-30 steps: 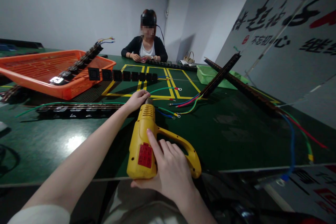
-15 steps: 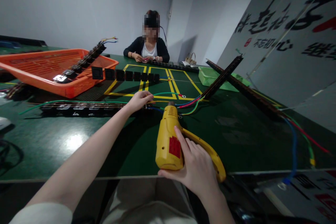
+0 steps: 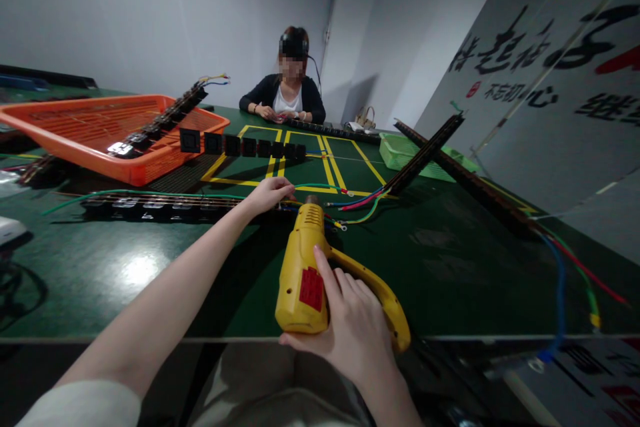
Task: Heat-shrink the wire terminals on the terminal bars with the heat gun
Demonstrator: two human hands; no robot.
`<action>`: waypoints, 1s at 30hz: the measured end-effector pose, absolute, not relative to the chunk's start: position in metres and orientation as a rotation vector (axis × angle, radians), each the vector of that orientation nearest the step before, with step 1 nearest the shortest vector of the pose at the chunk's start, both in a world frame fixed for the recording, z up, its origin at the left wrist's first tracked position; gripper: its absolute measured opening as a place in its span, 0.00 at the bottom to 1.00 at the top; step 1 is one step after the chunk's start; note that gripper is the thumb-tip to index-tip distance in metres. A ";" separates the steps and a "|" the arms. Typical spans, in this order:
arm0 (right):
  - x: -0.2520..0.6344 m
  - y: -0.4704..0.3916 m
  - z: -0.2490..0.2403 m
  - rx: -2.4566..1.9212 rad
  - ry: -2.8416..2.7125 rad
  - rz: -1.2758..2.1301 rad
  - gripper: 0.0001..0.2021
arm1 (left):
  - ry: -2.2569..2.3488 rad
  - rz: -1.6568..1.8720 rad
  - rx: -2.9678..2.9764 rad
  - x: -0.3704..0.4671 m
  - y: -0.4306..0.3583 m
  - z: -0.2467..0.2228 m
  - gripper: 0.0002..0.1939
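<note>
Heat gun [image 3: 295, 273], one only, held before the person's lap with its nozzle pointing away: smooth yellow plastic, blunt and rounded at the rear, slotted with vents near the nozzle, marked with a rectangular red label, its looped handle reaching right. The right hand [image 3: 353, 320] is closed about the rear of the body, index finger laid nearly straight along the housing. Beyond and left of the gun, the left hand [image 3: 270, 195] has its fingers drawn together on thin insulated wires [image 3: 320, 185] at the right end of a glossy black segmented strip [image 3: 165, 207]; exactly which wires it pinches is too small to tell. Right of that hand show at least two metal ring terminals [image 3: 343, 227]. Further right, two long dark strips [image 3: 425, 153] cross. Past the left hand runs a row of eight square black pieces [image 3: 232, 145]. Two perforated plastic baskets flank it: orange basket [image 3: 145, 170] left, green basket [image 3: 395, 153] right. One co-worker [image 3: 287, 100] sits opposite the hands.
</note>
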State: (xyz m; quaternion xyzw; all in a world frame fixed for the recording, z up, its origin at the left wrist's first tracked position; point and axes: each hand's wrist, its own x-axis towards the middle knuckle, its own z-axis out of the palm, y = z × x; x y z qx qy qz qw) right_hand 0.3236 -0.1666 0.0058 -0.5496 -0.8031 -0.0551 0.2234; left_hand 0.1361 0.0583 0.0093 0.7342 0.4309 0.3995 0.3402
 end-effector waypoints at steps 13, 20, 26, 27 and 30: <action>0.297 -0.167 0.009 -1.415 -2.333 -0.124 0.57 | 1.165 0.974 1.848 0.135 0.069 0.009 0.16; 0.302 -0.169 0.006 -1.408 -2.327 -0.135 0.60 | 1.146 0.946 1.902 0.134 0.065 0.011 0.17; 0.319 -0.173 0.009 -1.408 -2.333 -0.071 0.60 | 1.045 0.893 1.928 0.132 0.065 0.006 0.23; 0.322 -0.174 0.009 -1.413 -2.332 -0.073 0.60 | 1.040 0.896 1.921 0.132 0.065 0.005 0.24; 0.332 -0.177 0.008 -1.443 -2.307 -0.103 0.59 | 1.007 0.932 1.877 0.132 0.066 0.003 0.25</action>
